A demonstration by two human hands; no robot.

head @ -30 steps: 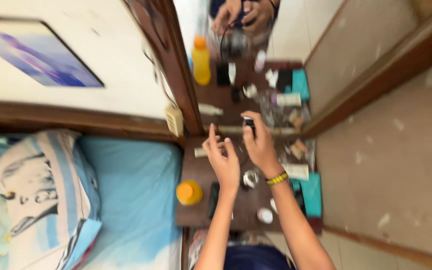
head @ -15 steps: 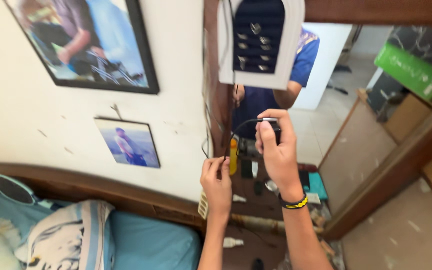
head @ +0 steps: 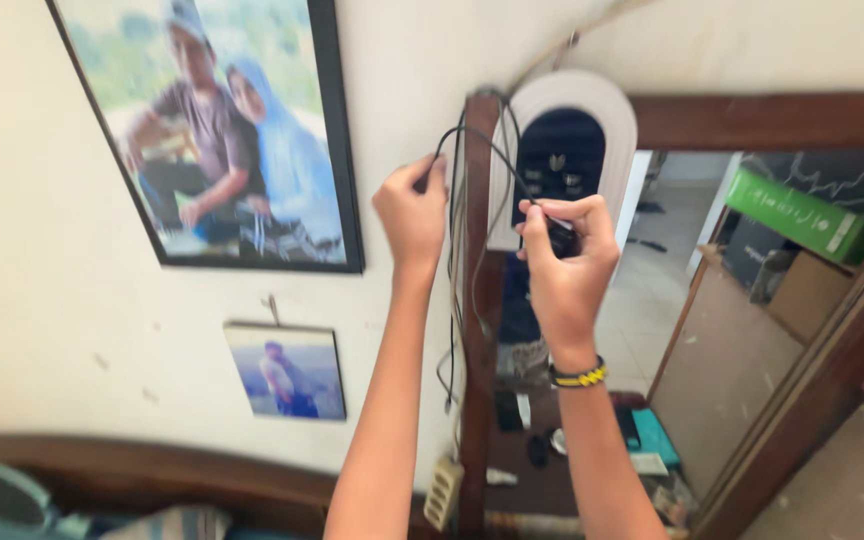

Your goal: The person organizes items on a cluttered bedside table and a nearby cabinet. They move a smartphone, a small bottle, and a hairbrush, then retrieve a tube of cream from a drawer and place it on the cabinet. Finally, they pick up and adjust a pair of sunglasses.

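While both hands are working a cable up by the mirror frame (head: 480, 300):

Framed photograph (head: 222, 130) hanging left; arched rack (head: 564, 150) topping the mirror. Left hand (head: 412, 215) is pinching the black cable (head: 472, 140); right hand (head: 564, 265) is closing around its dark plug end. Judgement: keeping slack, guiding the loop clear of the frame's corner.

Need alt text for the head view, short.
Two raised hands hold a thin black cable: the left hand pinches it near the wooden mirror frame, the right hand grips its dark plug end below a white arched wall piece. Two framed photos hang left.
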